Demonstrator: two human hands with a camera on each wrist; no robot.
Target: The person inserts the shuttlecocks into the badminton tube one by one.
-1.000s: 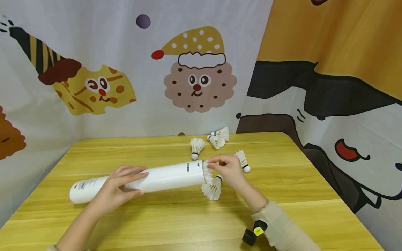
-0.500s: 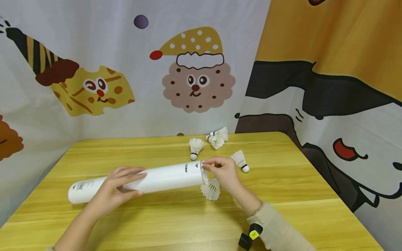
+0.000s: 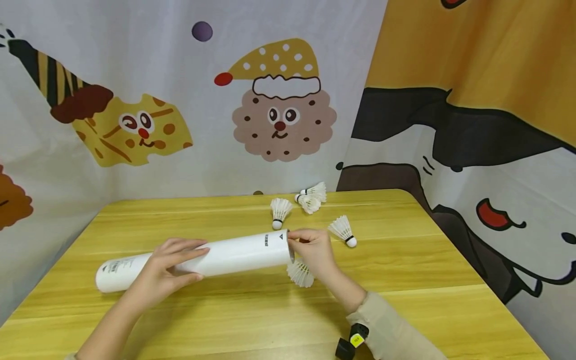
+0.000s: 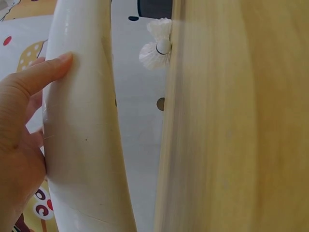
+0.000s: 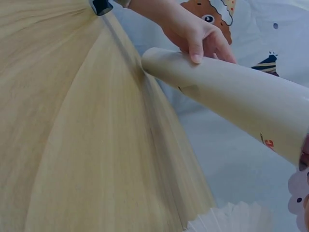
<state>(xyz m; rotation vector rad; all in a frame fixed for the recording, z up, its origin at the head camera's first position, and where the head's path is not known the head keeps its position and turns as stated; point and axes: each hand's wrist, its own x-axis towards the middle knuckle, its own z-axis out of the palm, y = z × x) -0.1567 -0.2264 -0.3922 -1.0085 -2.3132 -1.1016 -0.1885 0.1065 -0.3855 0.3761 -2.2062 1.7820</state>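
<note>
My left hand (image 3: 164, 265) grips a long white shuttlecock tube (image 3: 245, 255) around its middle, thumb below and fingers over the top. The tube lies nearly level across the table, its mouth facing right. At that mouth is my right hand (image 3: 317, 252), thumb and index finger close together and their tips hidden just within the rim. The shuttlecock they were pushing has gone out of sight inside; I cannot tell whether they still pinch it. Just below the mouth a second shuttlecock (image 3: 300, 274) rests on the table, its feathers showing.
Beyond the tube lies a shuttlecock (image 3: 279, 213), with two overlapping shuttlecocks (image 3: 312, 198) farther back. Another shuttlecock (image 3: 344, 231) lies right of my right hand. A black device (image 3: 352, 341) is strapped at my right sleeve. The wooden table (image 3: 225, 320) meets a patterned curtain behind.
My right hand has moved left toward the tube, and the white feathers that stuck out of its mouth have slid inside out of sight. My left hand keeps its grip.
</note>
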